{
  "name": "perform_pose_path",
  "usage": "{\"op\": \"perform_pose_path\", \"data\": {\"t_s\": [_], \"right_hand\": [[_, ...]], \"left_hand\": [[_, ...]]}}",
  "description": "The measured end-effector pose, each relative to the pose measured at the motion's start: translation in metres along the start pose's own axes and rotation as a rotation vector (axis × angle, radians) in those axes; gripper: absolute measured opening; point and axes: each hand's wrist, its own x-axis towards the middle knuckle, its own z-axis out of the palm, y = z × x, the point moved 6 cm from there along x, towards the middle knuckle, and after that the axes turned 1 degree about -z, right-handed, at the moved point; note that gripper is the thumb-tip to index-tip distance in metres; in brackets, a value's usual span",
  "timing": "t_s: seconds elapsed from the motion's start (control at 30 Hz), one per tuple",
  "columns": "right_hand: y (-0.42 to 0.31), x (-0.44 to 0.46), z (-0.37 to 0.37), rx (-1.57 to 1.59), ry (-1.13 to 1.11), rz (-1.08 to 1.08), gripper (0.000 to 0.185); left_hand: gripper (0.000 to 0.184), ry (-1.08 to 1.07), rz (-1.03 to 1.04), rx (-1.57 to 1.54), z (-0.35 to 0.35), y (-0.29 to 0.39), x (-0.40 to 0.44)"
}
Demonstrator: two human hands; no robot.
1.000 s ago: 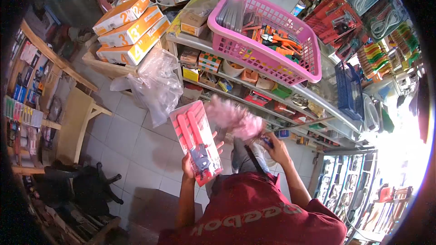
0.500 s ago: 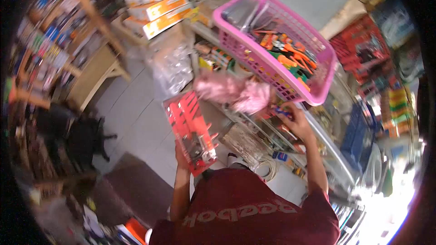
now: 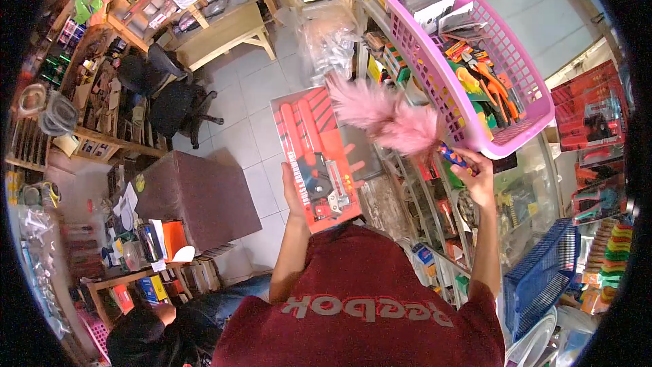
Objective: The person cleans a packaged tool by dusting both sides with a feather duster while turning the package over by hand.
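Observation:
A red tool package [image 3: 316, 163], with red handles and a dark metal head showing on it, is held upright in my left hand [image 3: 294, 189], whose fingers partly show past its right edge. My right hand [image 3: 475, 175] is closed round the blue and orange handle of a pink feather duster [image 3: 390, 117]. The duster's feathers point left, their tip near the top right corner of the package. Just beyond my right hand stands a pink basket [image 3: 445, 88] holding orange-handled pliers [image 3: 496, 88] and other packaged tools.
Glass shelving [image 3: 435, 221] runs beneath the basket. A blue basket [image 3: 540, 278] is at the right, below hanging red packages [image 3: 591, 122]. At the left are a brown box-like surface [image 3: 204, 197], a black chair [image 3: 180, 105] and a wooden bench [image 3: 224, 37]. Another person's dark-clothed arm [image 3: 139, 333] shows lower left.
The view has turned, so the shelves and desk at the left show more. The duster and package have shifted right in view, both still held. Another person has come into view at lower left.

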Motion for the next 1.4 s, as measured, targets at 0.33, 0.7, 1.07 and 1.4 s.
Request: {"op": "perform_pose_path", "data": {"t_s": [0.33, 0.7, 1.07, 1.4], "right_hand": [[0.004, -0.049, -0.064, 0.210, 0.095, 0.100, 0.046], [0.045, -0.059, -0.062, 0.393, 0.080, 0.153, 0.050], [0.040, -0.048, -0.060, 0.328, -0.076, 0.184, 0.048], [0.039, -0.042, -0.062, 0.368, -0.140, 0.277, 0.053]], "left_hand": [[0.104, -0.022, 0.027, -0.035, 0.004, -0.006, 0.016], [0.063, 0.350, 0.211, -0.031, -0.017, -0.005, 0.032], [0.058, 0.238, 0.249, 0.103, -0.014, 0.026, 0.037], [0.049, 0.267, 0.403, 0.264, -0.015, 0.044, 0.026]]}}
